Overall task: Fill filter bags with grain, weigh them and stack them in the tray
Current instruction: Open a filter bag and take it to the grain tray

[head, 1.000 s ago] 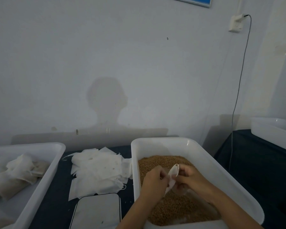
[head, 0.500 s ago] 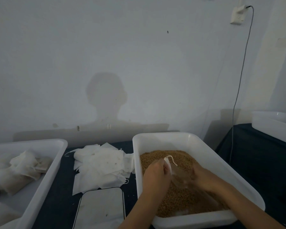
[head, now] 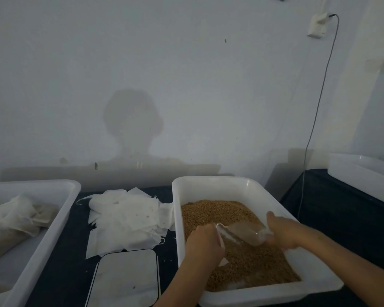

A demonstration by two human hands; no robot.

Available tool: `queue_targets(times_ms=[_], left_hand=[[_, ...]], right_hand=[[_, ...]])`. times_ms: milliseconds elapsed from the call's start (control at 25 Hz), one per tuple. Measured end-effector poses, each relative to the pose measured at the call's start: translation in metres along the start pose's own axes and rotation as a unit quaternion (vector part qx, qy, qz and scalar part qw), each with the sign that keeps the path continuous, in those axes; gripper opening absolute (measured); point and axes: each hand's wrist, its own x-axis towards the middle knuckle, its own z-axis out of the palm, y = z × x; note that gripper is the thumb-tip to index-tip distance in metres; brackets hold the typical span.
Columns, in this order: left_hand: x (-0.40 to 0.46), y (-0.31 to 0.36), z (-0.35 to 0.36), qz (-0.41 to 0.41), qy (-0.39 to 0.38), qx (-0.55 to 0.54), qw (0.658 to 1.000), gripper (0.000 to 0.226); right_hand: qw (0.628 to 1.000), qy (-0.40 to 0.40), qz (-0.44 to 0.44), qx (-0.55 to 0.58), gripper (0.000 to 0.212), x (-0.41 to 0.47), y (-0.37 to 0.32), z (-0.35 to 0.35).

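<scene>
You had the filter bag (head: 220, 232) low over the grain (head: 231, 220) in the white bin (head: 213, 185), its mouth pinched in the curled fingers of your left hand (head: 203, 242), while your right hand (head: 283, 232) was closed round the clear scoop (head: 245, 234), which pointed toward the bag from the right. Most of the bag was hidden behind your left hand, so how far its mouth was open could not be told. The likeliest slip, as I judge it, was grain missing a slack or half-closed mouth; over the bin that would cost little, since it would fall back onto the heap, but a bag held nearer the bin's left wall could scatter grain onto the dark table (head: 60, 258). A thin bag could also fold or slide out of a light pinch once weight came into it. Just beside the bin on the left lay the loose pile of empty bags (head: 124, 220), touching or nearly touching its wall, and nearer you the flat scale (head: 126, 278), with nothing on its plate. Stray grain on that plate would spoil the next weighing. The tray (head: 53, 220) at far left held filled bags (head: 16, 222); to reach it you would have had to cross both the pile and the scale. Another white tub (head: 364, 176) and a hanging cable (head: 315, 120) stood well apart to the right.
</scene>
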Motion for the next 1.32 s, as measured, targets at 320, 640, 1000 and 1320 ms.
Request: queue_targets(times_ms=[320, 640, 1000, 1320], left_hand=[[-0.002, 0.002, -0.001, -0.003, 0.04, -0.017, 0.999, 0.016], [0.001, 0.0, -0.001, -0.012, 0.073, -0.04, 0.996, 0.019], [0.005, 0.002, -0.012, -0.029, 0.126, -0.078, 0.988, 0.004], [0.007, 0.002, -0.012, -0.045, 0.073, 0.026, 0.996, 0.016]], right_hand=[[0.999, 0.017, -0.008, -0.027, 0.033, 0.038, -0.002, -0.002], [0.984, 0.097, -0.096, 0.111, 0.023, 0.092, -0.024, 0.019], [0.968, 0.074, -0.125, 0.205, 0.019, 0.02, 0.023, -0.012], [0.954, 0.028, -0.208, 0.215, 0.008, -0.062, 0.042, -0.015]])
